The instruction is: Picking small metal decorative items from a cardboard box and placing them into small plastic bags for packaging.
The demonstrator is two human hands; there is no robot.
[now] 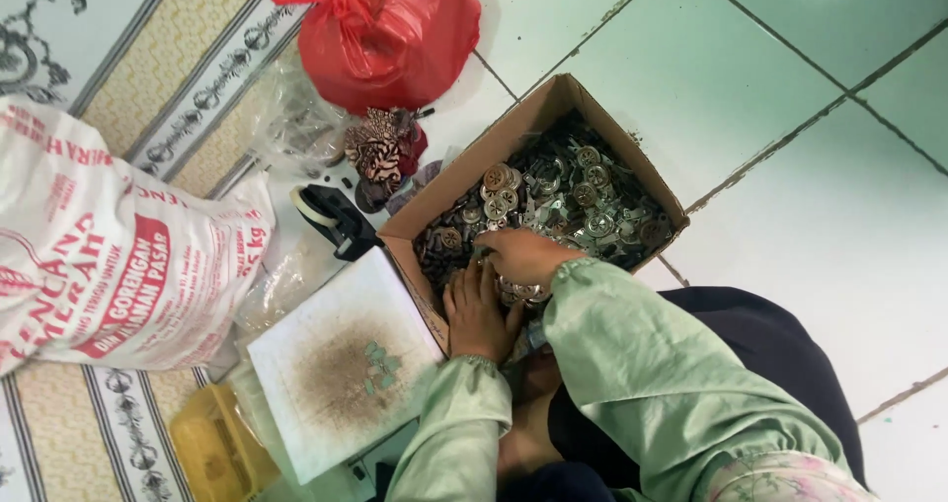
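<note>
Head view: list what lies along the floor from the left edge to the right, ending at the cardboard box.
White printed sack → white square board with a dark stain → black tape dispenser → cardboard box of small metal parts, with the left hand and right hand at its near end.

Pale green tiled floor (790, 147) with dark grout, patterned mat (168, 68) alongside.
</note>
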